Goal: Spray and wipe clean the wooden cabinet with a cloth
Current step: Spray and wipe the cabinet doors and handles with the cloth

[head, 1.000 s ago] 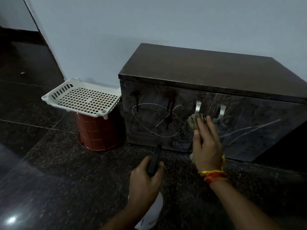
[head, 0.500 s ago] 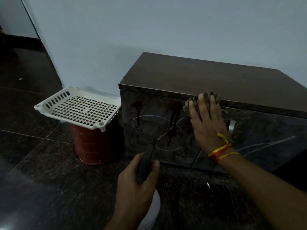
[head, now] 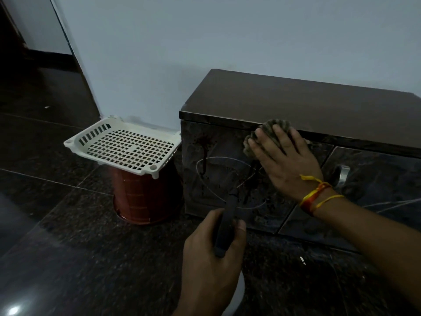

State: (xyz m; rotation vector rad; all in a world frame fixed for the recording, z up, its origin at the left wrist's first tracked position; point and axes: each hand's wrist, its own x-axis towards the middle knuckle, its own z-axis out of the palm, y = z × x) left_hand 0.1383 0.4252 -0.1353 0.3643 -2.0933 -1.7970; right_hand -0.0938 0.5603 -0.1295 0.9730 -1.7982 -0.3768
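1. Head view: two hands show. The right hand (head: 282,160) lies flat, fingers spread, pressing one bunched cloth (head: 271,131) against the front of one dark cabinet (head: 296,103), at the top edge of the left door; the cloth pokes out above and left of the fingers.
2. The left hand (head: 211,254) is clenched around the dark head of one spray bottle (head: 227,224), low and nearer the camera, apart from the cabinet; a pale shape under the hand is probably the bottle's body.
3. Two doors are visible, with one metal handle (head: 344,176) showing on the right door.
4. One white perforated tray (head: 127,144) rests atop one upturned red bucket (head: 145,197), just left of the cabinet; the tray holds nothing visible.
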